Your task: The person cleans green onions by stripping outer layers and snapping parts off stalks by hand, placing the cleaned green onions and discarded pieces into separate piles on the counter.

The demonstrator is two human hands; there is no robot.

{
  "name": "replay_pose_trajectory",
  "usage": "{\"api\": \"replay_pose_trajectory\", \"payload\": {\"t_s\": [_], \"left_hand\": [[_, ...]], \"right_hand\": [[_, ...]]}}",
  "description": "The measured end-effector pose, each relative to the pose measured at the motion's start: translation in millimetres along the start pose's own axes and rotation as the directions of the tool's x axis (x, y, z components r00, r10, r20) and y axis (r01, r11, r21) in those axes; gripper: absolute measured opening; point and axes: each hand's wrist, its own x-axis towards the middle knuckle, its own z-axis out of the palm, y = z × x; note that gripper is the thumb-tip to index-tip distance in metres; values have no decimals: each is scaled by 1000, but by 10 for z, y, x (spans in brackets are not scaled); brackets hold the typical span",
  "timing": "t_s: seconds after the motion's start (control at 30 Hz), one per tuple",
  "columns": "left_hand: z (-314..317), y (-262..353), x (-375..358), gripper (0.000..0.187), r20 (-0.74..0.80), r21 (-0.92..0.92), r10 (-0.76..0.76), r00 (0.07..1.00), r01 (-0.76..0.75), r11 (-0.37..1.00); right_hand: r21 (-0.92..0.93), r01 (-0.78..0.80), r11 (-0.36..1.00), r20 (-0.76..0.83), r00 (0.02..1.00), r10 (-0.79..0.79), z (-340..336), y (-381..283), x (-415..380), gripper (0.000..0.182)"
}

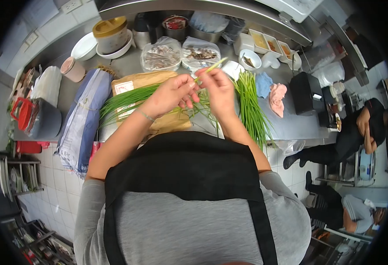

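Observation:
Both hands are raised over the near edge of the counter, thumbs and fingertips pinched together. Between them is a thin chive stalk [215, 65], its pale yellow-green end pointing up and right. My left hand [172, 92] pinches it from the left, and my right hand [218, 92] grips it close beside. A spread of long green chives [130, 100] lies left of my left hand, over a brown paper bag [158, 77]. Right of my right hand rests a thick bundle of chives [250, 108], pale ends toward the back. Loose trimmings lie below my hands.
Two plastic-covered bowls [161, 55] stand behind my hands. A blue cloth [263, 85] and a pink cloth [277, 99] lie at right, before a black box [306, 92]. A blue-white sack [81, 110] hangs over the left edge. Two other people [355, 132] are at far right.

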Motion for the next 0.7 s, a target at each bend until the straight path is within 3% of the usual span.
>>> {"api": "replay_pose_trajectory", "payload": {"t_s": [0.03,0.13,0.17,0.2,0.23,0.27,0.37,0.4,0.43,0.47,0.53,0.57,0.6,0.63,0.7], "left_hand": [[15,38,-29,26,29,50,-44,999,42,998],[17,-112,-101,44,-83,299,175,981,-143,943],[-29,-154,-126,49,-111,310,168,980,-126,942],[-92,-196,-157,55,-140,322,160,977,-108,941],[-149,-237,-188,61,-168,332,152,974,-90,939],[-202,-277,-217,63,-193,335,146,970,-75,939],[-320,-352,-296,64,-258,338,125,958,-32,941],[-352,-377,-305,62,-263,320,118,958,-29,947],[-384,-413,-315,61,-270,303,112,956,-26,953],[-414,-454,-329,60,-279,286,104,955,-21,958],[-520,-578,-307,57,-307,339,116,945,-6,941],[-555,-614,-300,56,-321,365,123,939,3,931],[-565,-606,-313,56,-341,368,120,932,14,930],[-574,-586,-332,56,-358,371,116,926,27,928],[-621,-590,-366,55,-389,358,126,913,23,934]], "right_hand": [[68,36,997,-96,995,-29,-16,-73,34,16],[104,356,929,-351,887,-300,-447,-713,266,18],[-10,433,901,-353,842,-408,-698,-952,332,19],[4,463,886,-417,807,-419,-803,-1236,330,20],[-205,471,858,-388,766,-513,-944,-1425,315,21],[-297,475,829,-319,768,-555,-1168,-1552,336,22],[-697,188,692,-279,818,-503,-1327,-1662,308,19],[-789,82,609,-282,832,-477,-1363,-1564,326,19],[-886,85,455,-171,854,-492,-1514,-1355,384,19],[-933,-19,360,-168,907,-387,-1598,-1162,396,21],[-959,52,277,-51,935,-352,-1607,-690,386,19],[-973,-99,207,-147,961,-232,-1644,-406,374,19],[-989,-49,137,-75,979,-192,-1633,-209,331,23],[-976,-126,177,-131,991,-16,-1746,53,318,29],[-980,-187,66,-190,981,-40,-1686,239,151,44]]}}
